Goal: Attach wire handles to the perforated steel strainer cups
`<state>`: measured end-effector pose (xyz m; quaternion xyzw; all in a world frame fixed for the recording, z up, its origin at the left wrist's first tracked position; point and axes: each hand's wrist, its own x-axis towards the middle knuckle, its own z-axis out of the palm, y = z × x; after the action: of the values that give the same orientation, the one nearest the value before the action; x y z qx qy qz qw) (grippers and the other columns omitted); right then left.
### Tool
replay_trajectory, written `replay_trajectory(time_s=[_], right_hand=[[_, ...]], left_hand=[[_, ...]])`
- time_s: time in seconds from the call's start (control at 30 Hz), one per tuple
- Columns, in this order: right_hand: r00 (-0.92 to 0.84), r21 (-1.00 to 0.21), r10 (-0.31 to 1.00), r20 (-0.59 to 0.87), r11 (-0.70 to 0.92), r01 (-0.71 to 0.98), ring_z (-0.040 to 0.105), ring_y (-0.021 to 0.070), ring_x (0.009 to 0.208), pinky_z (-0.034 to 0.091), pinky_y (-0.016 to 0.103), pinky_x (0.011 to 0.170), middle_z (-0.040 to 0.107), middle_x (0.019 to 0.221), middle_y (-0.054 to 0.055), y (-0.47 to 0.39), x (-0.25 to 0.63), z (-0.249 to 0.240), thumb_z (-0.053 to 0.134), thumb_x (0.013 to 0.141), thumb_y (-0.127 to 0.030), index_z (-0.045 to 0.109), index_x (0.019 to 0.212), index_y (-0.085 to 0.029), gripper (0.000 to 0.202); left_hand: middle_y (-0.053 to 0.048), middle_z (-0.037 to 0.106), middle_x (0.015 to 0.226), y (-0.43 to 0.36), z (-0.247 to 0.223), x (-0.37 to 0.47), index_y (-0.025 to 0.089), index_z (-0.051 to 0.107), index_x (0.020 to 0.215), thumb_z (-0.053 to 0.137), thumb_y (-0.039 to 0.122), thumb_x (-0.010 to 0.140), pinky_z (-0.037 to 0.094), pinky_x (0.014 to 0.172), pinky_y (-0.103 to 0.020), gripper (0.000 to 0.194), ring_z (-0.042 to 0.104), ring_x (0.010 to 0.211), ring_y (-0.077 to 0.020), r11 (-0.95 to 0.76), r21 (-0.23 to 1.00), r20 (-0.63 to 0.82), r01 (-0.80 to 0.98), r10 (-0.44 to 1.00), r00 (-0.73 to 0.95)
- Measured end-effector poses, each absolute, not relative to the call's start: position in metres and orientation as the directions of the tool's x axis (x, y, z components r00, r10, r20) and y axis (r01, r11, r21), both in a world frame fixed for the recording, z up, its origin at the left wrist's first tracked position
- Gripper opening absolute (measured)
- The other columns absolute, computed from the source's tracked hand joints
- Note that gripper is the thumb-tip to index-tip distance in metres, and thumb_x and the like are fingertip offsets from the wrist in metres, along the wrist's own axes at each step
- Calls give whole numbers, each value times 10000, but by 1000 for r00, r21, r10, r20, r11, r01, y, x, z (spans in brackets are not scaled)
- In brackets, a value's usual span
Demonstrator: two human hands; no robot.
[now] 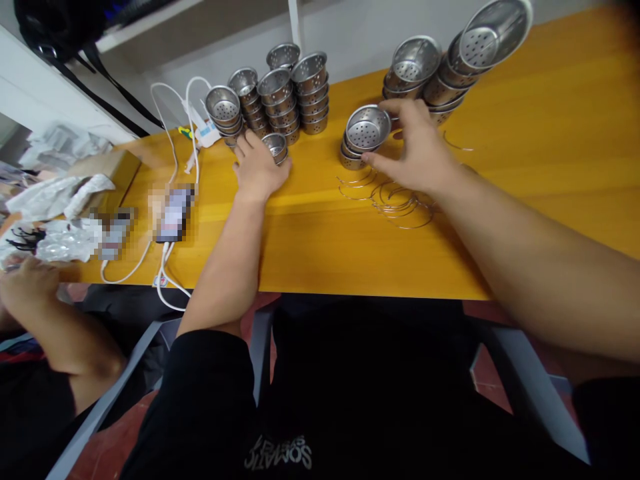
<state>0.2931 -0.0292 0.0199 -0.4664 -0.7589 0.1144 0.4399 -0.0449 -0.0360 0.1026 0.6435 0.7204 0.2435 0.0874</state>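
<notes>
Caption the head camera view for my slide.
Left hand and right hand at stacked perforated metal cups on a wood-toned table, curved wires nearby.

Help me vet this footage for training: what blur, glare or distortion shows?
In the head view, the cups at top right look stretched, likely wide-angle distortion; bright glints mark the metal; the bags at left look soft; the dark phone is pixelated.

Silver cups; wires perhaps coppery.
</notes>
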Motion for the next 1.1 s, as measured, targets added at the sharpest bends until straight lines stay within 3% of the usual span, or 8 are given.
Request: replay_trajectory(time_s=[0.1, 0.23, 0.33, 0.53, 0.77, 0.97, 1.1], right_hand=[[-201, -574, 803, 561, 552, 604, 685, 471, 1529, 622, 783, 1270, 668, 1780, 51, -29, 294, 20, 859, 1073, -677, 551, 1801, -543, 802], [-220, -541, 775, 592, 584, 605, 730, 448, 1482, 640, 751, 1267, 708, 1704, 143, -28, 295, 21, 840, 1129, -613, 628, 1754, -369, 703], [-228, -526, 766, 601, 594, 609, 725, 441, 1497, 627, 745, 1292, 714, 1667, 162, -29, 294, 23, 822, 1154, -611, 640, 1729, -328, 666], [-239, -544, 786, 570, 579, 607, 697, 424, 1521, 600, 714, 1327, 679, 1680, 162, -35, 292, 29, 781, 1182, -606, 588, 1750, -318, 666], [-263, -536, 789, 555, 581, 612, 685, 405, 1521, 603, 624, 1329, 634, 1706, 206, -39, 291, 38, 858, 1126, -585, 536, 1760, -259, 782], [-115, -479, 701, 704, 587, 652, 695, 399, 1481, 617, 611, 1280, 653, 1609, 173, -56, 294, 67, 639, 1252, -622, 625, 1663, -320, 510], [-101, -430, 673, 733, 573, 697, 791, 383, 1274, 629, 602, 1175, 779, 1362, 143, -71, 307, 95, 540, 1305, -583, 776, 1456, -295, 402]], left_hand=[[-306, 429, 1957, -38, 102, -42, 124, 411, 1775, 959, 333, 989, 371, 1581, -753, 981, 391, 1888, -508, 108, 420, 121, 901, 977, -174], [-301, 544, 1885, -40, 106, -38, 159, 479, 1704, 870, 286, 1066, 425, 1552, -759, 759, 518, 1815, -487, 87, 409, 94, 909, 986, -137], [-332, 552, 1863, -39, 106, -37, 129, 507, 1657, 833, 236, 1092, 464, 1520, -779, 661, 524, 1804, -514, 87, 371, 108, 925, 985, -136], [-245, 600, 1820, -24, 93, -44, 242, 564, 1559, 976, 274, 999, 448, 1557, -682, 697, 508, 1827, -474, 23, 481, 191, 876, 973, -131], [-153, 687, 1652, 12, 64, -68, 324, 632, 1400, 1115, 313, 843, 405, 1583, -703, 737, 532, 1768, -478, -109, 548, 357, 829, 927, -114], [-122, 751, 1527, 24, 53, -75, 332, 643, 1351, 1120, 594, 877, 473, 1509, -690, 722, 559, 1706, -415, -201, 548, 416, 812, 908, -56], [-153, 763, 1503, 26, 48, -77, 301, 618, 1252, 1154, 407, 801, 544, 1438, -707, 708, 681, 1581, -463, -174, 573, 381, 801, 922, -73]])
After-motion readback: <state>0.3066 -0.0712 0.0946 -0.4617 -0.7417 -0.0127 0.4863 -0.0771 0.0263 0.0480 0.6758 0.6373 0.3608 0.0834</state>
